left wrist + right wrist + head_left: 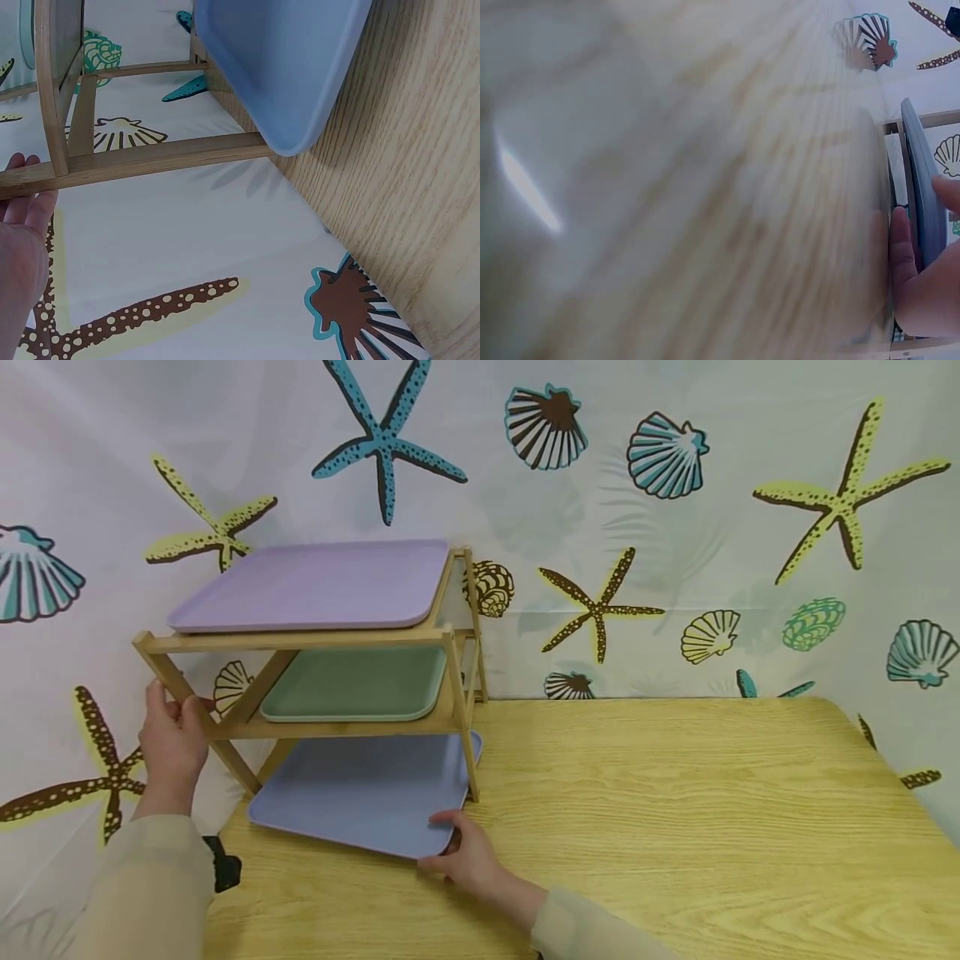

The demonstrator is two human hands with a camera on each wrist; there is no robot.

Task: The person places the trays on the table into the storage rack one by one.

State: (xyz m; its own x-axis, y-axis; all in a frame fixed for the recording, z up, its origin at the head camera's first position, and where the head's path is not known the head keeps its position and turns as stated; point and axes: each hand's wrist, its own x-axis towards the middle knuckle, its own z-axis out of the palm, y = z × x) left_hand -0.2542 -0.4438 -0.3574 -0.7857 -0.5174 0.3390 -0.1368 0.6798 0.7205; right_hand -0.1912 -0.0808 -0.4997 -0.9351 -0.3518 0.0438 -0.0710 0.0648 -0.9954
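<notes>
A three-level wooden rack (pixel 337 727) stands at the left, with a tray on each level. My left hand (pixel 174 737) grips its front left post; in the left wrist view the fingers (pixel 39 212) wrap round the wooden bar. My right hand (pixel 471 857) pinches the front right corner of the blue tray (pixel 360 789) on the lowest level, thumb on top and fingers beneath. That tray sticks out past the rack's front, and its front left corner shows in the left wrist view. In the right wrist view the right hand (pixel 930 277) holds the tray's edge.
A lilac tray (pixel 322 583) lies on the top level and a green tray (pixel 356 683) on the middle one. The wood-grain table (pixel 675 827) stretches to the right. Behind and at the sides hangs a white cloth (pixel 480 510) printed with starfish and shells.
</notes>
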